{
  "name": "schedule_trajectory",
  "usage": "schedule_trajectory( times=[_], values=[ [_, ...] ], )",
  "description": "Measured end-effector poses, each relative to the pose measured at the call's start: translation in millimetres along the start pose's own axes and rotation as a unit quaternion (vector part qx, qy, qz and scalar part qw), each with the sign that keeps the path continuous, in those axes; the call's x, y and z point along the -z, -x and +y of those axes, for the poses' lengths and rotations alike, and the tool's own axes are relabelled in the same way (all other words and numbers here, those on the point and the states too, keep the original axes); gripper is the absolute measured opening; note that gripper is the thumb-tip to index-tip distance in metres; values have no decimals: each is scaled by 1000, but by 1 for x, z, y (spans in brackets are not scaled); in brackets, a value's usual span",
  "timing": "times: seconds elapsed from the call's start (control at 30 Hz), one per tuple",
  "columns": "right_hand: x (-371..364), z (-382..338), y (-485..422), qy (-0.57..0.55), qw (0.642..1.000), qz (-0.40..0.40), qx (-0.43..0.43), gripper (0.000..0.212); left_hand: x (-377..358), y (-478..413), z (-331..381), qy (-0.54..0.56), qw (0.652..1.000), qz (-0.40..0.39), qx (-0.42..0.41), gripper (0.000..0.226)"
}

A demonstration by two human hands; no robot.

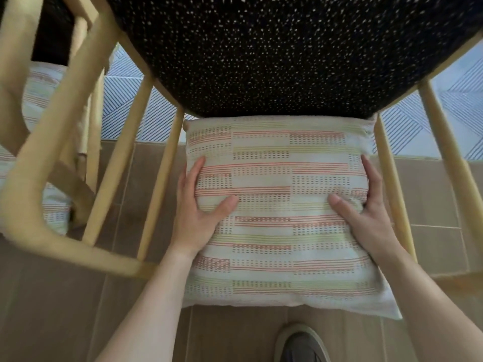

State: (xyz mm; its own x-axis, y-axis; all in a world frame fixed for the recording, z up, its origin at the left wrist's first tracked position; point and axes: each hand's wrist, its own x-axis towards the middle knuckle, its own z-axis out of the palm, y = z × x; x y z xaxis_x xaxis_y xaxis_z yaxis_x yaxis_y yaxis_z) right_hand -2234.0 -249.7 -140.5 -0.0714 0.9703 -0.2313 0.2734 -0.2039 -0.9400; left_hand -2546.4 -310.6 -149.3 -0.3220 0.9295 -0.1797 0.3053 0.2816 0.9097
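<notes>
1. Head view, looking down: a striped pillow (277,205) sits in the middle of the scene, between the wooden spindles of a chair (162,184). Its far edge touches a dark speckled cushion (274,53).
2. The left hand (198,218) holds the pillow's left edge. Its thumb is spread wide onto the top face, and its fingers run along the side.
3. The right hand (366,218) mirrors it on the right edge, with the thumb pressed into the fabric and the index finger laid along the side. The other fingers are hidden behind the pillow.
4. A shoe (300,346) shows at the near edge, on brown floor tiles (52,309).
5. At far left lies a second pillow (39,84) of the same pattern, seen blurred behind another wooden frame.
6. Blue-striped flooring (125,100) lies beyond the brown tiles.
</notes>
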Motion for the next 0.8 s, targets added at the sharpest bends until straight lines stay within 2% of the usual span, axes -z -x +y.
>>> schedule_trajectory(
  times=[0.17, 0.27, 0.57, 0.8],
  values=[
    [-4, -14, 6, -8, 1000, -1, -15, 83, 7, 3, 12, 17, 1000, 7, 20, 94],
    [3, -47, 18, -2, 999, 2, -42, 81, 29, 8, 40, 8, 1000, 2, 25, 94],
    [62, -253, 29, 36, 989, -7, -143, 81, 104, 11, 238, 45, 994, -44, 91, 89],
    [106, -364, 58, 54, 972, -43, -226, 98, 142, 44, 370, -2, 982, -64, 176, 89]
  ],
)
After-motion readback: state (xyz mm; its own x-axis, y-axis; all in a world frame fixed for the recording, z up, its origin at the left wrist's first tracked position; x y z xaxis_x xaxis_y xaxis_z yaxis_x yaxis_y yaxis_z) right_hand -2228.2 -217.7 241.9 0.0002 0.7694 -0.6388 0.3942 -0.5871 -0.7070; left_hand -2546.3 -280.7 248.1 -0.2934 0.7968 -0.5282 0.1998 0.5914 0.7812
